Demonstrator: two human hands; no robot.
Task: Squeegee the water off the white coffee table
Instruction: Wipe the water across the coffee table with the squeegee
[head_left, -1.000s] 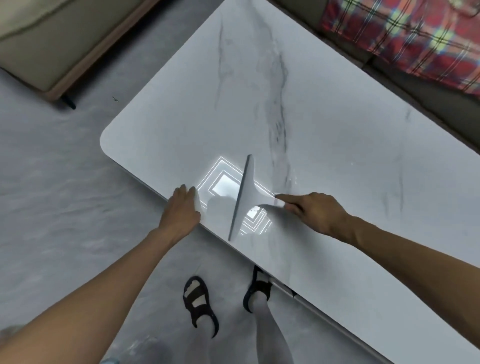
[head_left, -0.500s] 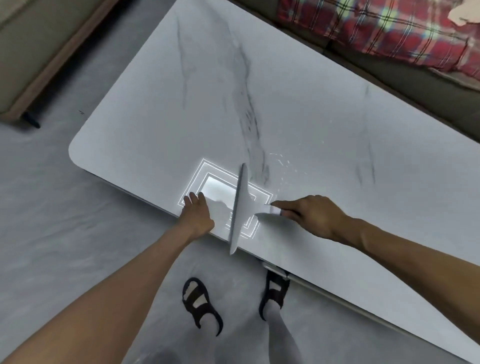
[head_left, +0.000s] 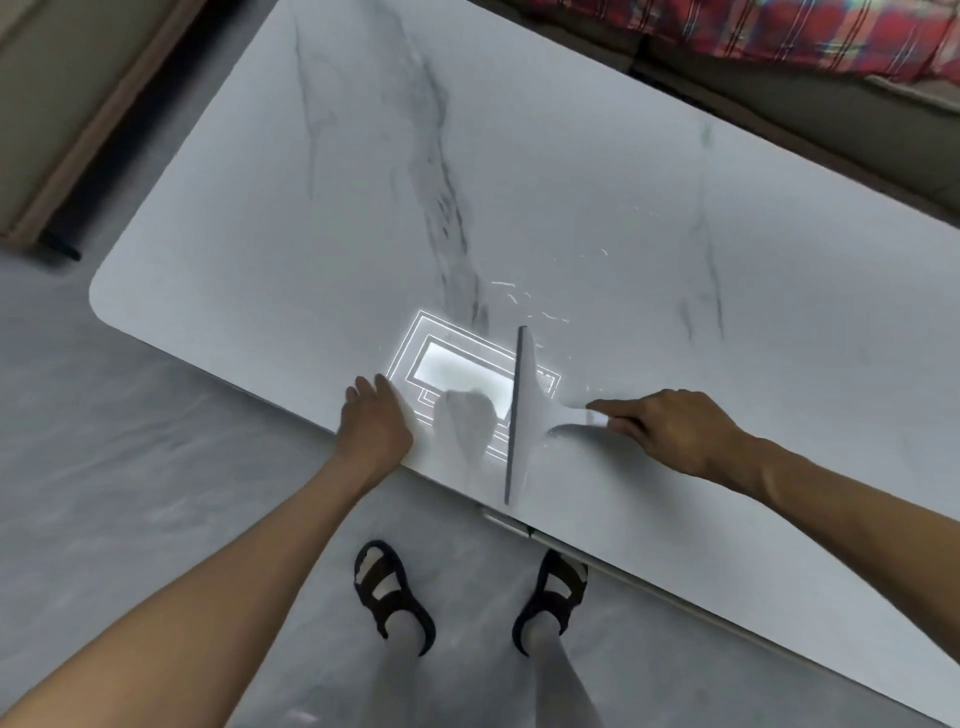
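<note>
So here we had our left hand (head_left: 376, 428) flat on the near edge of the white coffee table (head_left: 311, 208), fingers straight, gripping nothing, just bracing. Right at 3 o'clock from it sat the glare of a ceiling light (head_left: 452, 366) on the top, then the squeegee (head_left: 524, 410), blade running roughly 12 to 6 and looking like it was down on the surface, near end poking past the table's near edge. The only water (head_left: 501, 284) we could really see was a scatter of shiny streaks and beads around 12 to 1 o'clock off the blade's far tip. Our right hand (head_left: 670, 436) was at 3 o'clock of the blade, fingers curled tight round the handle. Our take on doing this stroke well: even pressure so the whole rubber edge sat flat, handle low, and aim the following pass further out toward 12 with some overlap so those beads got pushed off one edge instead of left mid-table.
</note>
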